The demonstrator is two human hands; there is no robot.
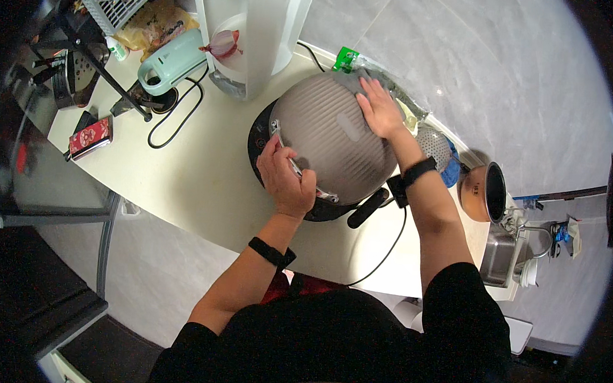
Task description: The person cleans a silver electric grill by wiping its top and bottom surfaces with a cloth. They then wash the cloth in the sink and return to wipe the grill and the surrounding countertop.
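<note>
A large round grey ribbed pan (324, 130) is tilted up over a black round-edged appliance (260, 138) on the counter. My left hand (286, 178) grips the metal side handle (276, 128) riveted to the pan's near-left rim. At the far right rim, my right hand (382, 110) lies flat, fingers extended, over what looks like a grey cloth (355, 81). How firmly it holds the cloth is hidden. Below the pan's right side a black handle (368, 208) juts out; its other end is covered. A pale oval mark (348, 127) shows on the ribbed surface.
On the white counter (198, 197), a pale green appliance (173, 60) with a cord stands at left, beside a tripod (111, 75) and a red patterned case (91, 137). A white stand (265, 30) holds an onion (224, 44). To the right are a perforated ladle (434, 148), an inner pot (483, 191) and a sink (497, 259).
</note>
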